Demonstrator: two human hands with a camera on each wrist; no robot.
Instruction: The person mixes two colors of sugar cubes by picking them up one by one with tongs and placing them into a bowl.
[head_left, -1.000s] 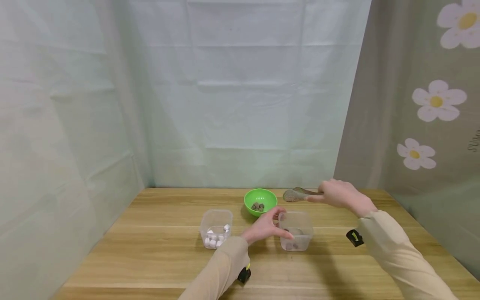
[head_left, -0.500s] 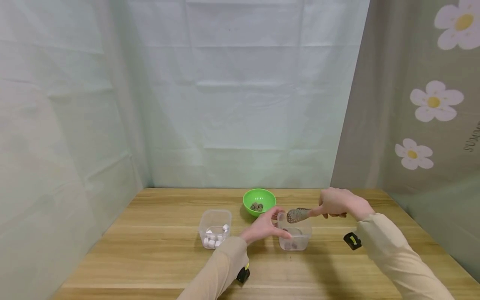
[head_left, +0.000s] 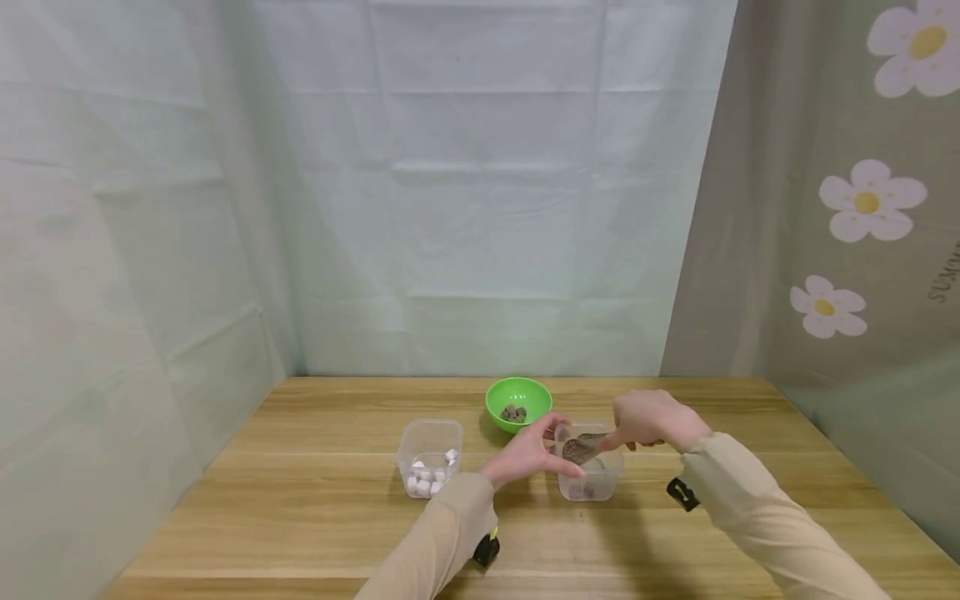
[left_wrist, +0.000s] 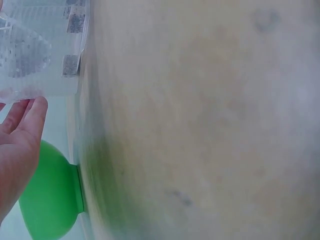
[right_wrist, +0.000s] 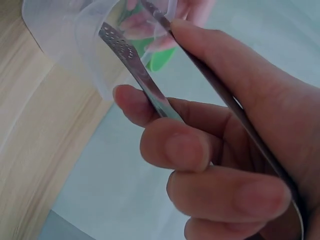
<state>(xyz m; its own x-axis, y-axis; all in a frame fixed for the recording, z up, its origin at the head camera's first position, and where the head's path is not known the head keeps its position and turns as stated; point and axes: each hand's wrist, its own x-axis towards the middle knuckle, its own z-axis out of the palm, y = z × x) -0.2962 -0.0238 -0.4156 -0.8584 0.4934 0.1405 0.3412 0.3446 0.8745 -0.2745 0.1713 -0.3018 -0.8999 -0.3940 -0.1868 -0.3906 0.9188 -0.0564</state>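
Observation:
My left hand (head_left: 525, 454) holds a clear plastic container (head_left: 613, 482) by its left side, thumb at the front and fingers behind. Several dark cubes (left_wrist: 71, 65) lie at the bottom of it, as the left wrist view shows. Metal tongs (head_left: 579, 451) with perforated ends reach down into this container. They are gripped by my right hand (head_left: 651, 417), thumb along one arm and curled fingers on the other. The tong arms (right_wrist: 142, 77) stand apart in the right wrist view; whether a cube lies between their ends is hidden.
Behind the left hand stands a green bowl (head_left: 519, 388) with several brown cubes (head_left: 513, 413) in it. A second clear container (head_left: 429, 433) with several white cubes (head_left: 424, 482) is to the left. Pale curtains surround the wooden table (head_left: 300, 483).
The right hand has lowered the tongs and moved them left, from beyond the container's back right into it. The left hand stays on the container.

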